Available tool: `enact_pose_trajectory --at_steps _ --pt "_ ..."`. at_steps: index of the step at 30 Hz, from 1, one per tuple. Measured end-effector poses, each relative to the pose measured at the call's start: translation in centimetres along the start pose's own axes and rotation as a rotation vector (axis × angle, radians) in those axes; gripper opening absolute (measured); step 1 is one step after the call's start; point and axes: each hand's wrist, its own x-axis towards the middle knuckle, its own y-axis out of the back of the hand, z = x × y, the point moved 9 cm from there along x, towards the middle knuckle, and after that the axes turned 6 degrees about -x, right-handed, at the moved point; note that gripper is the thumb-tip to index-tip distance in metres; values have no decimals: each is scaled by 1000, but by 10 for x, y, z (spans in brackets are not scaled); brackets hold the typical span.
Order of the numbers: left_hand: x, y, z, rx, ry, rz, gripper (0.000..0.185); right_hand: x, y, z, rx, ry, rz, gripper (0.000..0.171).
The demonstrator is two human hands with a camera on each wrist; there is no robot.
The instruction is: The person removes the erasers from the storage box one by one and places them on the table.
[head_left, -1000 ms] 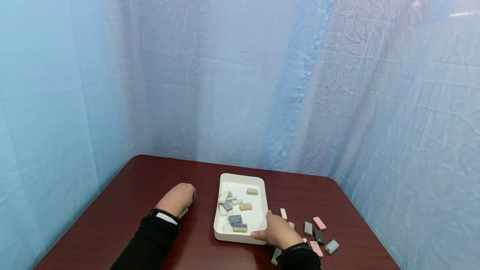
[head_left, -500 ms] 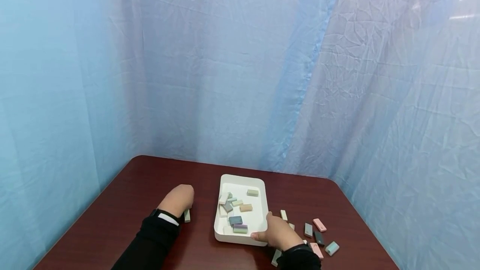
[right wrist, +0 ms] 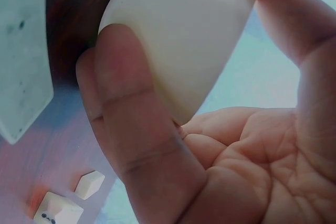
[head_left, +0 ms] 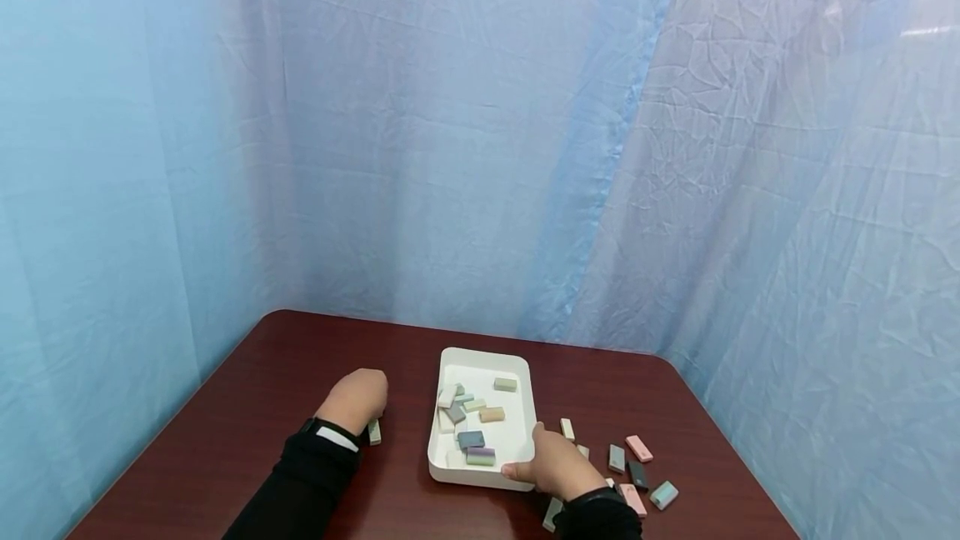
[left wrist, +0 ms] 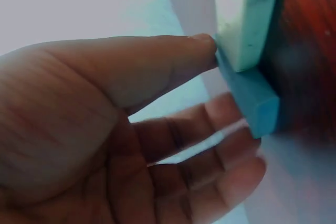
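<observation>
Two hands are busy: my right hand [head_left: 551,465] has its grip curled round the near right corner of the white tray [head_left: 525,373], thumb over the rim. My left hand [head_left: 356,398] rests loosely on the desk [head_left: 262,390], fingers relaxed, thumb tip touching a pale green block [left wrist: 247,22] standing on end just beyond it.

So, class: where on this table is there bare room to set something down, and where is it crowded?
Bare wood runs along the far edge of the table behind the tray, and left of the left hand. It is crowded right of the tray, where loose blocks lie beside the right hand.
</observation>
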Motion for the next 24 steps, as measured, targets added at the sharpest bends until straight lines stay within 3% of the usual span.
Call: enact_pose_trajectory --at_steps 4,7,9,12,15,20,24 --pt "7 10 21 61 -54 88 23 0 3 3 14 -7 1 100" --pt "14 14 50 65 -151 141 9 0 5 5 21 -12 2 101" --pt "18 10 72 37 -232 132 11 0 7 5 26 -13 6 100" --pt "18 -7 101 3 -357 73 16 1 6 3 31 3 -1 98" --pt "17 -28 118 53 -430 10 20 2 2 -3 43 38 -9 95" --pt "21 -49 135 204 -472 -28 26 -1 -4 -4 48 32 -6 93" --pt "29 -45 140 290 -444 2 14 -2 1 -3 40 27 18 95"
